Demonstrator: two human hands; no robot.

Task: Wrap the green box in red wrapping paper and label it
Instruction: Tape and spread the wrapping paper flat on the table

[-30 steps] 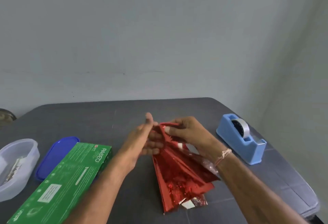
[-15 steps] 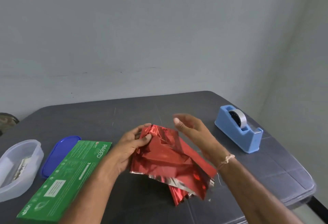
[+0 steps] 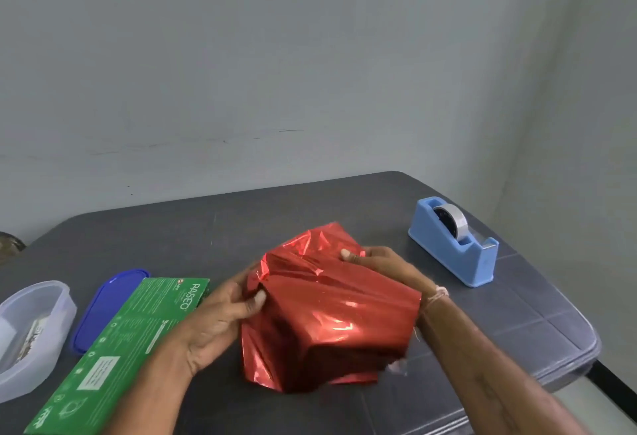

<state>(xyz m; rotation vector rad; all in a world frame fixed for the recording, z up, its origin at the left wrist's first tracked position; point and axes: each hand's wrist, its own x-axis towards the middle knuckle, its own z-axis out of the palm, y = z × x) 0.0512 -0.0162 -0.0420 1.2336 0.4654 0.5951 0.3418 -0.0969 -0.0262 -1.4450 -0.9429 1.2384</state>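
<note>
One long green cardboard box point(image 3: 138, 328) lies unwrapped on the dark grey bench point(image 3: 241, 221) at the near left, with "PASEO" printed at its far end; its smaller print and white panel are too small to read. One crumpled sheet of shiny red foil wrapping paper point(image 3: 327, 314) is held over the middle of the bench, just right of the box. The left hand point(image 3: 220, 317) pinches the paper's left edge between thumb and fingers. The right hand point(image 3: 382, 265) grips its far right edge, and a pale string is tied around that wrist. One light blue tape dispenser point(image 3: 455, 255) carrying one roll stands at the far right. One blue plastic lid point(image 3: 103, 307) and one translucent plastic tub point(image 3: 65, 310) lie at the left.
</note>
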